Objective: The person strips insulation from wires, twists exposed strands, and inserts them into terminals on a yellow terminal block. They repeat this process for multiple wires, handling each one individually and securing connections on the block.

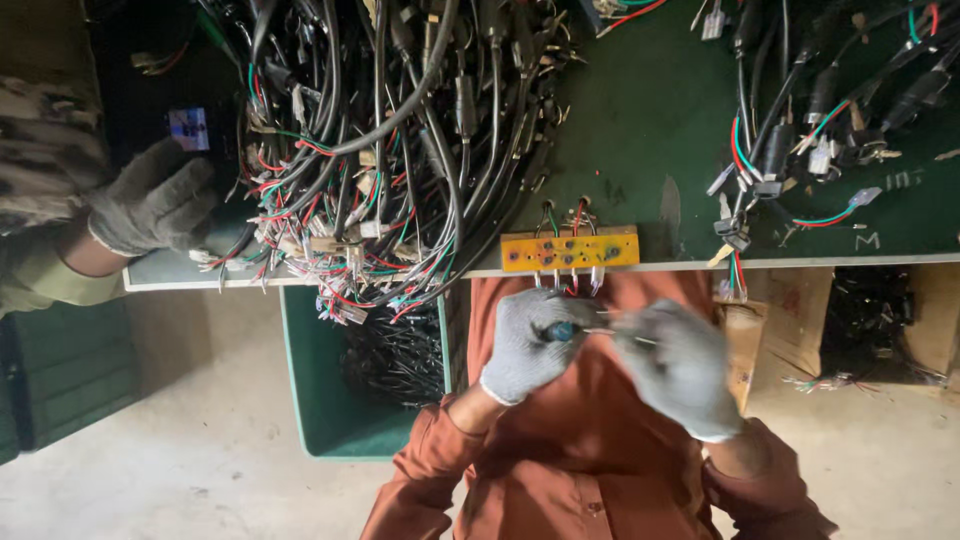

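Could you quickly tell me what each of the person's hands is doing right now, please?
Left hand: closed around a blue-handled tool.
Right hand: motion-blurred at the tool's tip; grip cannot be told.

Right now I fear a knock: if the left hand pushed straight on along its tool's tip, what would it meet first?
Probably the right hand, blurred and close beside the left hand; depth is unclear.

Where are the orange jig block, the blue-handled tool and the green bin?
orange jig block (569, 249), head view, middle of top face
blue-handled tool (559, 331), head view, handle
green bin (313, 390), head view, inner left wall
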### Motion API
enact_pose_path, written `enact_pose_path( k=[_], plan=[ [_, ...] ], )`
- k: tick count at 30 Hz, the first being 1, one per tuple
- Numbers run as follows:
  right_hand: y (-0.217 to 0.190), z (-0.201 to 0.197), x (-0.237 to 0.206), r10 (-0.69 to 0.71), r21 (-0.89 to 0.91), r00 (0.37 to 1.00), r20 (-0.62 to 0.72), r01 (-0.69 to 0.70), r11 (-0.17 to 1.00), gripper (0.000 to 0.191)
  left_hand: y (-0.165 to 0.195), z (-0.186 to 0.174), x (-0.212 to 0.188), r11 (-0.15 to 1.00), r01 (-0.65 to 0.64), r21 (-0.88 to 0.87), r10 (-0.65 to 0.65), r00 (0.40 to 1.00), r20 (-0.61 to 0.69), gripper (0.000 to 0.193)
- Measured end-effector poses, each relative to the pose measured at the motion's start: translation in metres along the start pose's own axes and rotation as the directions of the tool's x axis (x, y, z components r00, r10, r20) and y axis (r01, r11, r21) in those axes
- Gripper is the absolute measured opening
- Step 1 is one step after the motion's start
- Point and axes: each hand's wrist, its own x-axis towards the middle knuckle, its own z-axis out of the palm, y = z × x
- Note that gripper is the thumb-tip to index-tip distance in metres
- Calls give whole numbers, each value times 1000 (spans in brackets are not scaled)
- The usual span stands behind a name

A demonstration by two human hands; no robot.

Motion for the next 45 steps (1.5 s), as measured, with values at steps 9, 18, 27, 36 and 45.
enact_pose_path(
  k=[9, 18, 27, 36, 45],
  plan=[
    [-5, 68, 2, -339, -761, 685, 645, 616, -203, 10, -1, -1, 6, 985, -95, 144, 96, 995, -1, 28],
    [-10, 66, 6, -120, -664, 682, 721, 632, -400, 16, 5, 5, -1, 859, -232, 457, 208, 973, 104, 23],
    [-6, 56, 5, -192, -677, 662, 724, 632, -377, 18, 0, -2, -5, 872, -82, 483, 65, 996, 53, 24],
    [18, 28, 6, -170, -706, 710, 683, 583, -402, 19, -8, 12, -15, 837, -142, 529, 108, 990, 94, 21],
    [22, -42, 33, -47, -926, 956, 291, 293, 237, 12, 3, 1, -14, 612, -378, 695, 270, 926, 266, 70]
  ],
)
